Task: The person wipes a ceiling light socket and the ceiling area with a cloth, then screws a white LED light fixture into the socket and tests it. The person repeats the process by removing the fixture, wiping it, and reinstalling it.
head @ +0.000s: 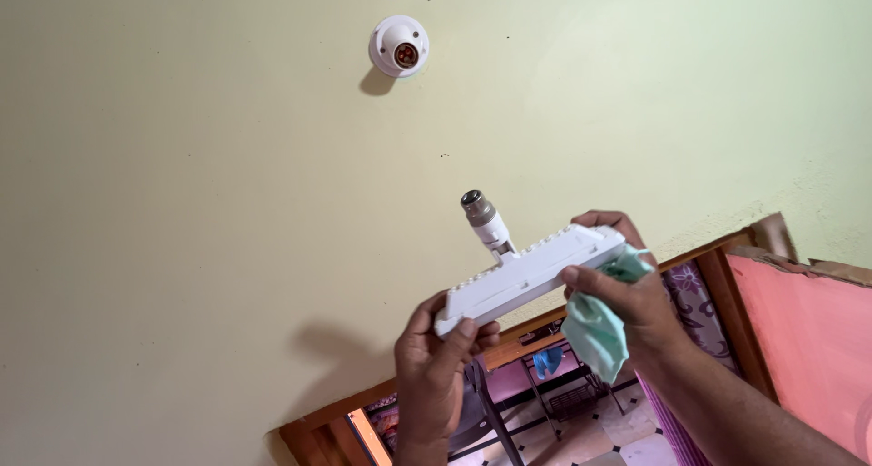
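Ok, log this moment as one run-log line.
left hand: grips white bar lamp end | right hand: holds other end with green cloth | wall socket: empty

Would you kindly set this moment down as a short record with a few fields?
Left hand: the left hand grips the lower end of a white bar-shaped lamp.
Right hand: the right hand holds the lamp's upper end, with a pale green cloth pressed against it.
Lamp: tilted, its metal bayonet cap pointing up.
Wall: an empty white bulb holder is mounted on the pale wall, apart from the lamp.
Below: a wooden door frame.
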